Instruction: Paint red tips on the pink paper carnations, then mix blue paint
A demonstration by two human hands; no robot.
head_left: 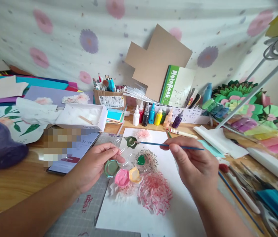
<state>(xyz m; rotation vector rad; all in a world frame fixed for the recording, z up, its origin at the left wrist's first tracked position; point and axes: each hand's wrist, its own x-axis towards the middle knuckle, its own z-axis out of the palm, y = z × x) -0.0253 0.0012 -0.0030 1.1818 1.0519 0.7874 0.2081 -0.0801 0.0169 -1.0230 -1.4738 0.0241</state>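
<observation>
My left hand grips the edge of a clear plastic paint palette between thumb and fingers. Its round wells carry dark green, bright green, pink, pale yellow and greyish green paint. A thin blue paintbrush is pinched in my right hand, pointing left. The brush tip is at the dark green well; whether it touches the paint I cannot tell. Beneath the palette, white paper bears a frilly pink-and-white paper flower. Another pale pink flower lies farther back, and the palette partly covers others.
Several paint bottles line the back of the paper. A phone lies left of a grey cutting mat. A white box stands behind it. Brushes, a white-handled tool and scissors lie right of my right hand.
</observation>
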